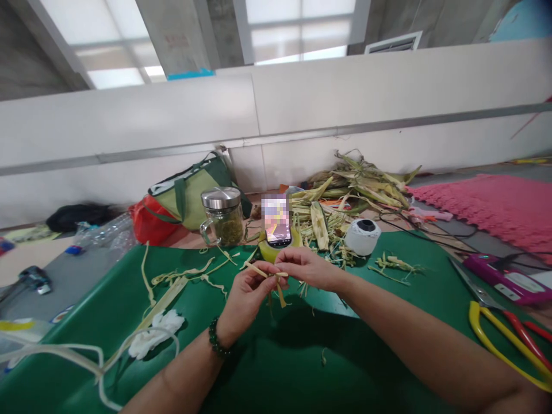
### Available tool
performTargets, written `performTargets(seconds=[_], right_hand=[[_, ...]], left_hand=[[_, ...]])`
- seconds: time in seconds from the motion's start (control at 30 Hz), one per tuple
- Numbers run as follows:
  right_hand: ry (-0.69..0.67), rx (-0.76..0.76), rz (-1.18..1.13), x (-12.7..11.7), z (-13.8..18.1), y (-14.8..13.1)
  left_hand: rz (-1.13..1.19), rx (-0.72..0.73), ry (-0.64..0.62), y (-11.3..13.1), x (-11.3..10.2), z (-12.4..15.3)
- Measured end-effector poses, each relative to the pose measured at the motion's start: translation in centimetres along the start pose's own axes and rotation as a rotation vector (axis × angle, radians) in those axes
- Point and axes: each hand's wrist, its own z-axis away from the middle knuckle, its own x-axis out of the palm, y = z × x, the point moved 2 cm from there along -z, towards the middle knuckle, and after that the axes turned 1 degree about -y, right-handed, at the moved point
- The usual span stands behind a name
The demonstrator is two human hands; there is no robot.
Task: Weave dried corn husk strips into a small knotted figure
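Note:
Pale corn husk strips [281,296] cross between my two hands above a green mat [276,368]. My left hand [248,290], with a dark bead bracelet at its wrist, pinches the strips. Meeting it at the fingertips, my right hand [304,267] is closed on the same husk, and the fingers partly hide where the pieces cross. Just beyond the hands a lit phone [276,221] leans upright in a yellow-green holder [265,251]. Loose husk strips [170,293] lie on the mat to the left.
A lidded glass mug [228,221] stands back left before a green bag [185,190]. Husks [362,184] are heaped behind a white thread spool [363,237]. Scissors [495,322] and a purple device [509,279] lie at right. A white wad [157,333] rests at left.

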Motion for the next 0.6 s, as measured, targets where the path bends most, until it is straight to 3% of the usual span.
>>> performTargets(seconds=[0.1,0.2,0.4,0.6], right_hand=[[-0.024,-0.023,0.021,0.0,0.1,-0.4],[0.056,-0.018,0.119,0.2,0.2,-0.3],[0.095,0.049,0.047,1.1,0.2,0.2],[0.126,0.041,0.249,0.1,-0.1,0.3]], left_hand=[[0.002,0.024,-0.001,0.0,0.1,0.1],[-0.018,0.019,0.002,0.0,0.2,0.2],[-0.058,0.018,-0.010,0.4,0.5,0.7],[-0.043,-0.022,0.074,-0.1,0.3,0.2]])
